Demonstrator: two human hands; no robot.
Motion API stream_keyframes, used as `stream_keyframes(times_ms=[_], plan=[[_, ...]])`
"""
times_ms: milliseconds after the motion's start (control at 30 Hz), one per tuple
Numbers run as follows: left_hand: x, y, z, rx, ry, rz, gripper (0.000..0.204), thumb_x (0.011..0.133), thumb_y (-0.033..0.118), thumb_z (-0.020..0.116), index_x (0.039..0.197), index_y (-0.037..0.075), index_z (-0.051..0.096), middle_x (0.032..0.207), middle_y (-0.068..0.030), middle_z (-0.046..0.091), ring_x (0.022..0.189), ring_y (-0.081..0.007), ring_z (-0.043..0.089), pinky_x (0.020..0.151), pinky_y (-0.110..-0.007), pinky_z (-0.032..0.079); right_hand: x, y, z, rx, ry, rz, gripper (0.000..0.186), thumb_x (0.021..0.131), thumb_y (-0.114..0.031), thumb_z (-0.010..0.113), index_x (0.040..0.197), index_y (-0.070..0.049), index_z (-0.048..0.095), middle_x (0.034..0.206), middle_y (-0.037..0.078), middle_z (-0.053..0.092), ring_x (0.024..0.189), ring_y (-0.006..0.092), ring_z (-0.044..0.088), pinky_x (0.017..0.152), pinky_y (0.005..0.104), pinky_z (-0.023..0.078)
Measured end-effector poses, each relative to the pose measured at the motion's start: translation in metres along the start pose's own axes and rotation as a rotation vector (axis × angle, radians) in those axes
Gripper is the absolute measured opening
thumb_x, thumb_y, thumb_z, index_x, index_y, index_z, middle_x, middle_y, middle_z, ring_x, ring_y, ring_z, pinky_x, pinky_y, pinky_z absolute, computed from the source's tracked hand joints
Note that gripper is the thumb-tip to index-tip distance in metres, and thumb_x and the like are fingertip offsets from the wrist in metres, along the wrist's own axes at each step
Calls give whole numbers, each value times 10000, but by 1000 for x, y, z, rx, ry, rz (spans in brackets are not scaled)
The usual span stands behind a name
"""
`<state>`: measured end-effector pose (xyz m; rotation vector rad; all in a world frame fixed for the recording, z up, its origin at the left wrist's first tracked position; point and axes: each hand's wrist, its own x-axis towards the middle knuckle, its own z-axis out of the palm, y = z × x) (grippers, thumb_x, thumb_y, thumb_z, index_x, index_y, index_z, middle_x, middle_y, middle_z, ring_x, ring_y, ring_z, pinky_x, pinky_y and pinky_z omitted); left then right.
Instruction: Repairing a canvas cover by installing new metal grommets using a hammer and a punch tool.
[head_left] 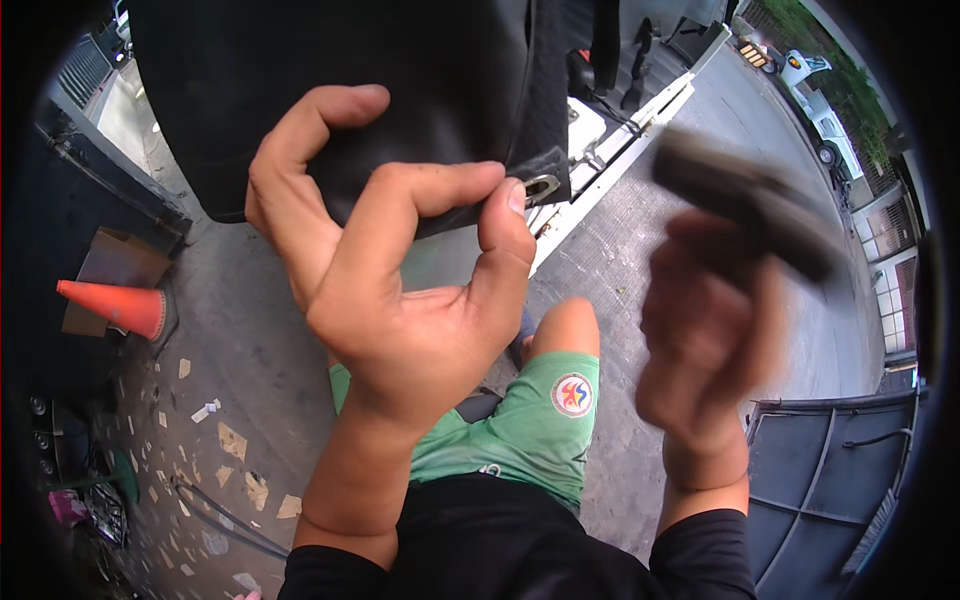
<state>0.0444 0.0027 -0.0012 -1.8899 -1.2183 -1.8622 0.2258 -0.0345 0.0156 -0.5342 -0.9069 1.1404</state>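
Note:
A large black vinyl-like sheet (400,60) hangs at the top, its lower edge slanting across the view. My left hand (400,270) pinches that edge between thumb and forefinger, right beside a metal eyelet (548,181) set in the corner. Its other fingers are curled in front of the sheet. Off to the right, my right hand (710,340) is raised and closed around a dark brown hammer (745,200). Motion smears both the hammer and that hand, so the finer shape of the tool is unclear. The hammer is apart from the sheet and the eyelet.
Behind the sheet runs the white metal side (640,140) of a vehicle. An orange cone (125,305) lies tilted by cardboard (125,262) at left. Paper scraps (232,441) litter the ground. A dark metal panel (830,480) stands lower right; a white truck (828,120) is farther off.

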Motion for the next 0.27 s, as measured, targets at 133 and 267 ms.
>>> stream_keyframes(times_ms=[133,267], plan=[[1,-4,2,29,10,13,150,752,32,863,864,24,764,1230,-249,603,1264,-321,549,963,-374,479,23,-2,-14,-1299,-460,-557,326,1059,-69,557,1354,66,524,1053,175,737,706,162,641,619,312,509],[-1,-3,0,24,-25,23,151,768,63,875,872,34,769,1287,-248,579,1265,-321,552,990,-391,470,2,3,-28,-849,-277,-394,478,1055,-250,615,1423,27,487,1096,205,729,683,162,636,545,309,516]])
